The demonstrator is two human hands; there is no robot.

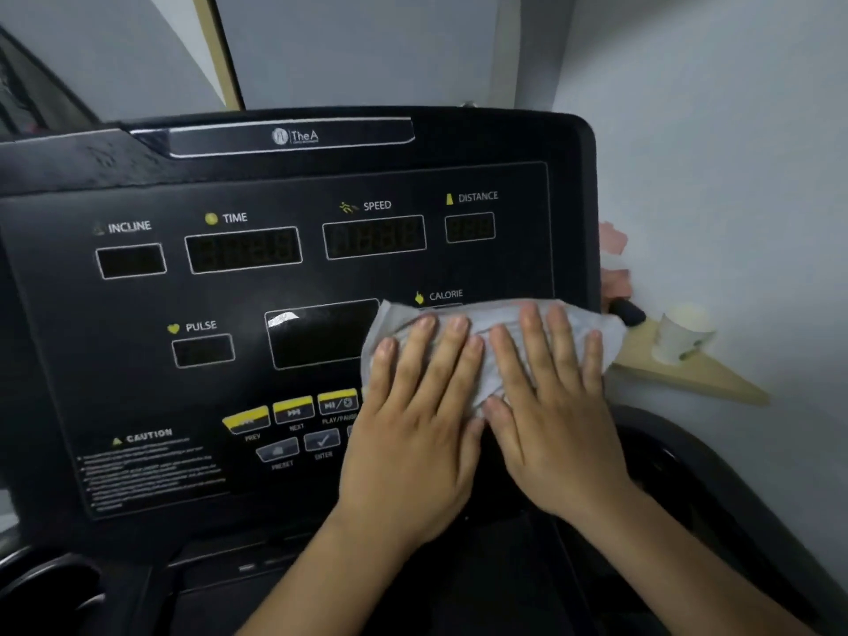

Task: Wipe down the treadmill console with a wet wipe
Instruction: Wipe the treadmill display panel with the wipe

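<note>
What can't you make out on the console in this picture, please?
All in the head view:
1. Readout below the CALORIE label: covered by the wipe.
2. Buttons right of PLAY/PAUSE: hidden by the left hand.
3. CAUTION text: too small and blurred to read.
4. Left side of the console: cut off by the frame edge.
5. Inside of the cup: blurred.

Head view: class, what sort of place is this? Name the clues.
Probably a home workout corner or small gym: a treadmill console with a SPEED readout, a plain wall close behind, a paper cup on a corner shelf.
</note>
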